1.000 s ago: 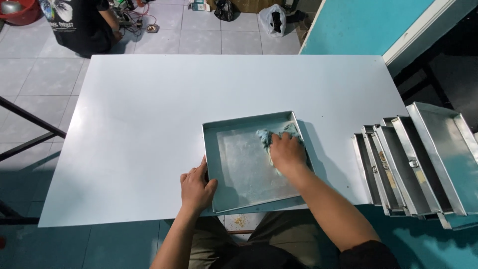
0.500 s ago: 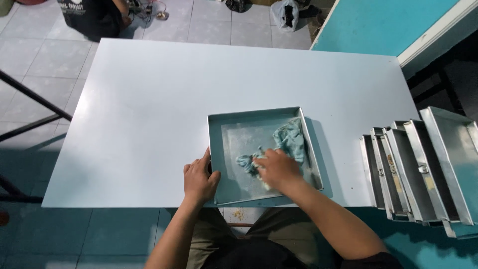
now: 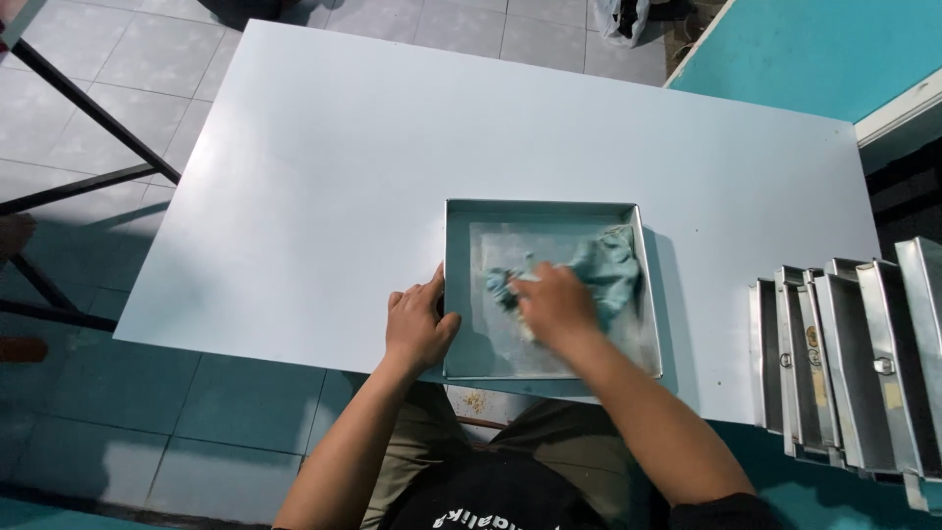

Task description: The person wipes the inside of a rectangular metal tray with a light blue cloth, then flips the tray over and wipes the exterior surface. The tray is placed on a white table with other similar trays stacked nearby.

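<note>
Wiping: the right hand presses a crumpled pale teal cloth onto the floor of a square shallow grey metal tray.
Right hand state: fingers curled down over the cloth's near end, closed on it; the rest of the cloth trails toward the tray's far right corner.
Left hand: open and laid flat against the tray's left wall, thumb along the rim, bracing it and holding nothing.
Tray position: flat on the white rectangular desk, near its front edge, just ahead of the person's lap.
Step in hand: judged to be mid-wipe across the tray floor.
Next move calls for: firm pressure from the left hand so the tray does not slide, and reach into the corners.
Nearby: a row of similar grey metal trays standing on edge off the desk's right end, well apart from both hands.
</note>
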